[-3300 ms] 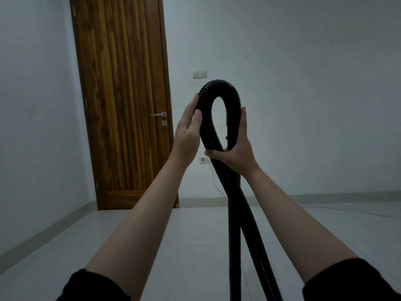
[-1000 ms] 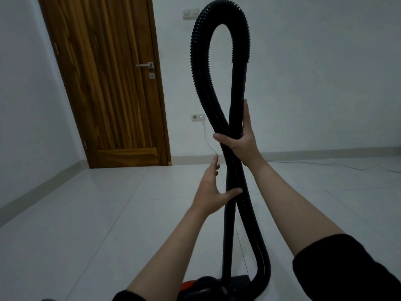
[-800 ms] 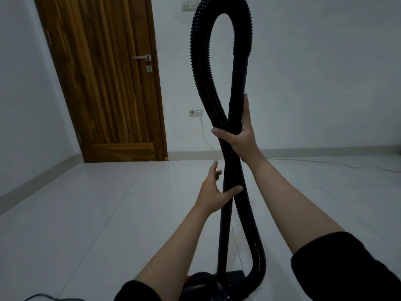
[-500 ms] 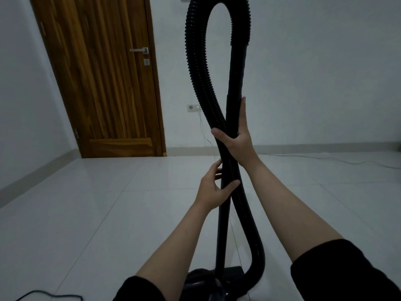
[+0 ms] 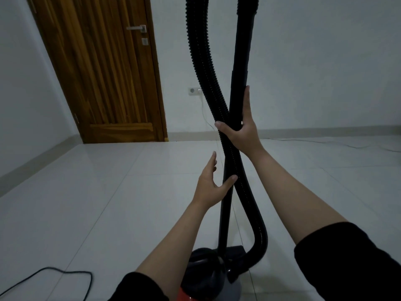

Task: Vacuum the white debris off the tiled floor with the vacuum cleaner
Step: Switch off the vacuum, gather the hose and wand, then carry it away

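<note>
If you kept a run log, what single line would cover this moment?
right hand: grips hose and wand together | left hand: open, thumb touching wand | vacuum body: on tiled floor | debris: none visible

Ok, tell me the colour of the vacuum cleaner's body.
Black on top, red below, in the head view: vacuum cleaner's body.

I count two hands in my view: the left hand [image 5: 211,184] and the right hand [image 5: 243,132]. There is one vacuum cleaner [image 5: 207,273] on the floor, with one ribbed hose [image 5: 202,68] and one smooth rigid tube [image 5: 242,61]. I see one wooden door [image 5: 97,68], carrying one metal handle [image 5: 136,28]. One wall socket [image 5: 194,91] shows on the far wall. I make out two cords: one black cord [image 5: 65,273] at lower left and one thin pale cord [image 5: 338,144] along the right.
</note>
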{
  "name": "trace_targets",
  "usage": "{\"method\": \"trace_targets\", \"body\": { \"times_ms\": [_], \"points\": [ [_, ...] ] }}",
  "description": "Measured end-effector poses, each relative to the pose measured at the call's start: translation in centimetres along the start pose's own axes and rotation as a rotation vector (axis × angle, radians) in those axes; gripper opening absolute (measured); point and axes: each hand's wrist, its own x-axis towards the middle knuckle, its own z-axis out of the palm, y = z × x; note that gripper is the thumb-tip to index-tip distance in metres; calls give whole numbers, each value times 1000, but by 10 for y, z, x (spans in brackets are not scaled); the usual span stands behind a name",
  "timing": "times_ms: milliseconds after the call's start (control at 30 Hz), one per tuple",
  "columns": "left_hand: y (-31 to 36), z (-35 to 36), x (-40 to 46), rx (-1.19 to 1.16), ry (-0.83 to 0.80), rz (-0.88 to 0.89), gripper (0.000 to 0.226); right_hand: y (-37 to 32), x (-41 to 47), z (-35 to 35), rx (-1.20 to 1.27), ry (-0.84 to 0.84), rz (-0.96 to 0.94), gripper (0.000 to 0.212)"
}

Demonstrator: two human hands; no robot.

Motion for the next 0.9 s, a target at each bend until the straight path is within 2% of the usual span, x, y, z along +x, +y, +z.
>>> {"method": "trace_targets", "body": {
  "times_ms": [200, 333, 467, 667, 900],
  "points": [
    [-63, -6, -60, 299, -81, -29, 103, -3, 1, 5, -19, 48, -7, 103],
    [-113, -11, -114, 413, -158, -171, 98, -2, -1, 9, -24, 72, -8, 101],
    [-152, -14, -155, 507, -199, -297, 106, 5, -10, 16, 7, 69, 19, 100],
    [-182, -19, -177, 553, -204, -348, 116, 34, -34, 32, -24, 39, 87, 104],
    [-199, -20, -196, 507, -191, -355, 98, 43, -28, 34, -26, 42, 88, 101]
  ]
}}
